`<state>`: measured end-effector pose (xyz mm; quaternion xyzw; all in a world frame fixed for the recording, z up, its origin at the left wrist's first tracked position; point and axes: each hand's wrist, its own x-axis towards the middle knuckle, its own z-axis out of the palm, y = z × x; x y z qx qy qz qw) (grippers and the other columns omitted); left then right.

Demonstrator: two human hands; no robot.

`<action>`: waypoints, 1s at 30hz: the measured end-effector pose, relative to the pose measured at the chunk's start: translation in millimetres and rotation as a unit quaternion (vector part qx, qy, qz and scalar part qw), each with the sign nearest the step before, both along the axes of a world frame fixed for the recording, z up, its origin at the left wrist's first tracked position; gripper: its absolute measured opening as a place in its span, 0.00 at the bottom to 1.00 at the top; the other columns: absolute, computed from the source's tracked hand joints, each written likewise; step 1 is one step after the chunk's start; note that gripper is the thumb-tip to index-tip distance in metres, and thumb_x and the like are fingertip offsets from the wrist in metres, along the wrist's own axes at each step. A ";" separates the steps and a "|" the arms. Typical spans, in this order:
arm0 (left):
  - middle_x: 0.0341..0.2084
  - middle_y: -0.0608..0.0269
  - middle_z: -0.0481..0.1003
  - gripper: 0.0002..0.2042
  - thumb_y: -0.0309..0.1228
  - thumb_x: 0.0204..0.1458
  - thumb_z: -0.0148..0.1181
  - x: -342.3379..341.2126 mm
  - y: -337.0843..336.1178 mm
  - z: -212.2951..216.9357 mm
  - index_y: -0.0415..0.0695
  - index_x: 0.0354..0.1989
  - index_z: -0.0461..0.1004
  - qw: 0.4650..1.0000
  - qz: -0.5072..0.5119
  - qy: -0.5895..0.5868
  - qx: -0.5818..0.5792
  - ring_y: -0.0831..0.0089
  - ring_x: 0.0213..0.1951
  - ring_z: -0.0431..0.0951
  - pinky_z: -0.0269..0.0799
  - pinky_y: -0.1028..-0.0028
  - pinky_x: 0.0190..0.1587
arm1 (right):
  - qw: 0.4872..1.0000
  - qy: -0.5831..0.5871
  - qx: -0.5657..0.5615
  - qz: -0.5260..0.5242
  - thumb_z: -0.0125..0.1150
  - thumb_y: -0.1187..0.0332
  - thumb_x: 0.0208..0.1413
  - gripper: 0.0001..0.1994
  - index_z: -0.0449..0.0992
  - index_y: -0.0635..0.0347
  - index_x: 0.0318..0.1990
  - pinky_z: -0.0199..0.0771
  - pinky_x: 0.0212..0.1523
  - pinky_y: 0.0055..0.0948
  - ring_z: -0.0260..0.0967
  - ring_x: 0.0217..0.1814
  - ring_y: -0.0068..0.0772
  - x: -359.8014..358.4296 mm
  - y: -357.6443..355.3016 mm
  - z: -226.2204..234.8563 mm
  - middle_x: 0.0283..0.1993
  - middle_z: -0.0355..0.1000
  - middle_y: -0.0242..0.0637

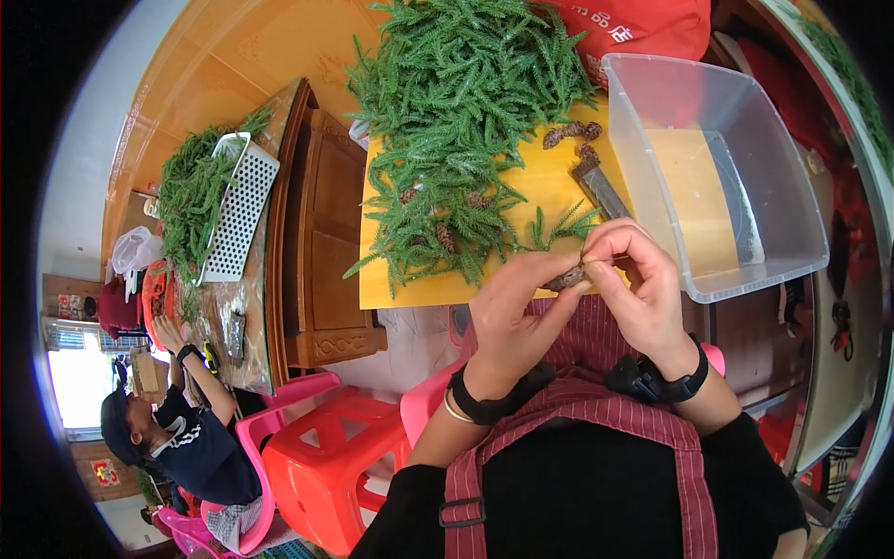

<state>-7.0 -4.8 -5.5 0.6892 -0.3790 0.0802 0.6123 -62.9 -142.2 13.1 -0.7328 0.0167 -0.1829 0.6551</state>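
Observation:
My left hand [514,312] is closed around a small brown pine cone [565,279], just off the front edge of the yellow tabletop [559,219]. Thumb and fingers of my right hand [641,291] pinch together at the cone's right end; what they grip there is too small to make out. Beyond my hands lie loose green sprigs [556,226] and a dark, narrow bundle [602,191]. Several more pine cones [563,135] rest past that bundle. To the left spreads a big heap of green artificial fir branches [466,102], with a few cones among its nearer sprigs.
A clear plastic bin [754,270] stands at the right of the tabletop, with a red bag [643,28] behind it. At the left, a person [200,447] works at another table holding a white perforated basket [242,210] and more greenery. A red stool [326,456] stands between us.

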 end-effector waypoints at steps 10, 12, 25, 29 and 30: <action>0.27 0.59 0.74 0.11 0.18 0.40 0.60 -3.6 -7.2 -1.4 0.36 0.35 0.74 0.990 0.030 0.127 -0.056 0.76 0.28 0.75 0.72 0.81 0.29 | 0.994 -0.080 -0.077 -0.020 0.55 0.81 0.44 0.04 0.71 0.66 0.30 0.65 0.37 0.20 0.64 0.35 0.25 -1.2 1.1 -1.7 0.35 0.67 0.38; 0.27 0.59 0.74 0.11 0.18 0.40 0.60 -2.7 -6.4 -2.0 0.36 0.35 0.74 0.987 0.024 0.146 -0.054 0.76 0.28 0.75 0.72 0.81 0.29 | 0.990 -0.099 -0.096 -0.039 0.57 0.81 0.44 0.04 0.72 0.65 0.29 0.66 0.33 0.20 0.65 0.30 0.23 -0.2 1.4 -2.6 0.34 0.68 0.38; 0.30 0.61 0.74 0.10 0.19 0.45 0.58 -4.2 -5.9 -1.1 0.36 0.38 0.72 0.971 -0.027 0.226 -0.074 0.78 0.30 0.75 0.72 0.81 0.31 | 0.991 -0.088 -0.075 -0.068 0.59 0.80 0.43 0.04 0.73 0.65 0.28 0.68 0.34 0.22 0.68 0.33 0.28 -2.9 4.3 -4.7 0.33 0.69 0.39; 0.30 0.64 0.73 0.10 0.20 0.50 0.53 1.4 5.9 -0.2 0.35 0.41 0.69 0.919 -0.124 0.364 -0.086 0.79 0.31 0.74 0.71 0.82 0.31 | 0.985 -0.069 -0.159 -0.003 0.58 0.81 0.42 0.07 0.73 0.65 0.31 0.66 0.39 0.22 0.67 0.36 0.30 -5.4 -4.6 4.5 0.35 0.68 0.39; 0.30 0.64 0.73 0.10 0.20 0.50 0.53 3.3 9.2 1.1 0.35 0.41 0.69 0.919 -0.124 0.365 -0.086 0.79 0.31 0.74 0.71 0.82 0.31 | 0.985 -0.069 -0.160 -0.003 0.58 0.81 0.42 0.07 0.73 0.65 0.31 0.66 0.39 0.22 0.67 0.36 0.30 -6.2 -7.8 6.7 0.35 0.68 0.39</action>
